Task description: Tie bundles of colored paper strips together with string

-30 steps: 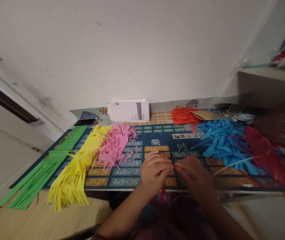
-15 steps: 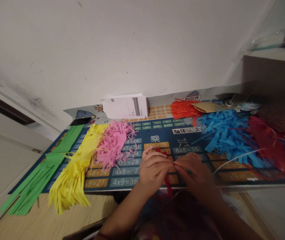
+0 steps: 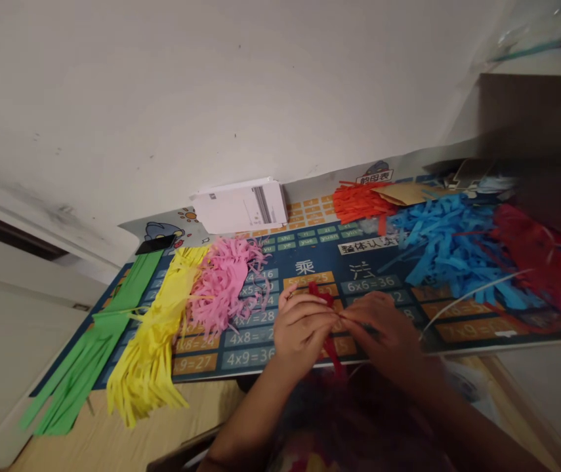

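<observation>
At the front middle of the table, my left hand (image 3: pixel 304 326) pinches a red paper strip (image 3: pixel 330 351) whose ends stick out above and below the fingers. My right hand (image 3: pixel 381 331) meets it fingertip to fingertip, its thumb and fingers pinched on the same red strip. The exact point of contact is small and partly hidden by the fingers. Right of my right hand lie a blue fringed paper bundle (image 3: pixel 450 246) and a dark red paper bundle (image 3: pixel 539 255). On the left side, a pink fringed bundle (image 3: pixel 224 282) is nearest to my left hand.
Yellow (image 3: pixel 155 354) and green (image 3: pixel 76 373) paper fringes hang over the front edge at left. A black phone (image 3: pixel 155 244) lies behind them. A white box (image 3: pixel 241 206) leans at the wall; an orange fringe (image 3: pixel 361 202) is behind the blue one. A white cord (image 3: pixel 467 295) curves at right.
The view has tilted and shifted slightly. My hands stay together on the red strip, with the right fingertips now a little closer to the left ones.
</observation>
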A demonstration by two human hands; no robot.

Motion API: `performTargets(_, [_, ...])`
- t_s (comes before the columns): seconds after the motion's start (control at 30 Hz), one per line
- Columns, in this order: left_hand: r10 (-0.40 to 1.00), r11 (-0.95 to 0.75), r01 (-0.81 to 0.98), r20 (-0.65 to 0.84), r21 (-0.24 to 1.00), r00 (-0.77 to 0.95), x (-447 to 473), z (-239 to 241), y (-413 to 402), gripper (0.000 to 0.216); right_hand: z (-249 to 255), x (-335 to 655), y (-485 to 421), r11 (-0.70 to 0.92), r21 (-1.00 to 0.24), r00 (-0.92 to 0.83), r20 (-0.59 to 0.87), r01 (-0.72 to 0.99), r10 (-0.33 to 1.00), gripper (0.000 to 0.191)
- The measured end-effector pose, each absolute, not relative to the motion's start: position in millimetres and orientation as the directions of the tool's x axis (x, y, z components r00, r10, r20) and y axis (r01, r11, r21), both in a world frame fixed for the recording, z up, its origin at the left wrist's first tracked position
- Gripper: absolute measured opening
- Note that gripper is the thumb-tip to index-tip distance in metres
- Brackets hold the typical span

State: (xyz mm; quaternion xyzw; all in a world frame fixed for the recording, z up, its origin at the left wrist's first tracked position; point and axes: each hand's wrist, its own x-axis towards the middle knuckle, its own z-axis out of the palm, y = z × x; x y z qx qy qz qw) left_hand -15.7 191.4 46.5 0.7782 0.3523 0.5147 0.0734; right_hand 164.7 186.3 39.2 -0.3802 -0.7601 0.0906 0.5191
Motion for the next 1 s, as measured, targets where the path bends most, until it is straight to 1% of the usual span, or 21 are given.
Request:
performTargets(0.2, [0.595, -0.769, 0.441, 0.770, 0.463, 0.229, -14.2, 45.1, 192.2, 0.011, 35.3, 166.6, 187.7, 0.728, -0.506, -0.203, 0.739, 0.463, 0.642, 0.006])
performTargets(0.37, [0.597, -0.770, 0.422, 0.774, 0.479, 0.212, -12.6, 43.4, 193.1, 0.014, 35.9, 167.8, 186.8, 0.720, -0.510, -0.226, 0.719, 0.471, 0.657, 0.007])
performTargets(0.6, [0.608, -0.770, 0.404, 0.761, 0.494, 0.226, -13.1, 42.8, 194.2, 0.014, 37.0, 168.4, 186.0, 0.723, -0.508, -0.211, 0.730, 0.469, 0.650, 0.007])
performTargets(1.0, [0.617, -0.757, 0.433, 0.754, 0.489, 0.228, -14.6, 39.8, 194.4, 0.012, 33.5, 168.2, 186.1, 0.723, -0.507, -0.227, 0.722, 0.469, 0.654, 0.007])
